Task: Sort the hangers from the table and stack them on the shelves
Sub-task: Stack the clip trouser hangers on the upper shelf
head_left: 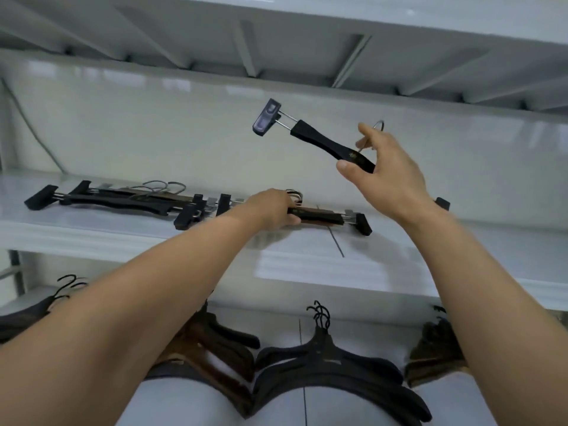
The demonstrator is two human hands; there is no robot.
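White metal shelving fills the view: the ribbed underside of an upper shelf at 12 o'clock, a glossy middle shelf across the centre, and a lower shelf at 6 o'clock.

Both bare forearms reach up and forward from the bottom corners. The right grip, at about 2 o'clock from centre, is raised above the middle shelf with the wrist bent back. It pinches one black clip hanger by the middle of its bar, thumb under and fingers over. The hanger is in the air and slants up toward 10 o'clock, with one end clip leading. Its wire hook shows behind the index finger.

The left grip, near centre, lies palm down on the middle shelf. Its fingers curl over the bar of a brown clip hanger, the top of a small pile, with the thumb along the front edge. That pile's count is hidden by the hand.

Clip hangers lie in two piles on the middle shelf: the one under the left grip, and a black pile at 9 o'clock with several overlapping hooks, too tangled to count. One more black clip peeks out behind the right wrist.

Four stacks of coat hangers sit on the lower shelf: a dark stack at 8 o'clock, a brown-and-dark stack under the left forearm, a black stack at 6 o'clock, and a brown stack at 4 o'clock.
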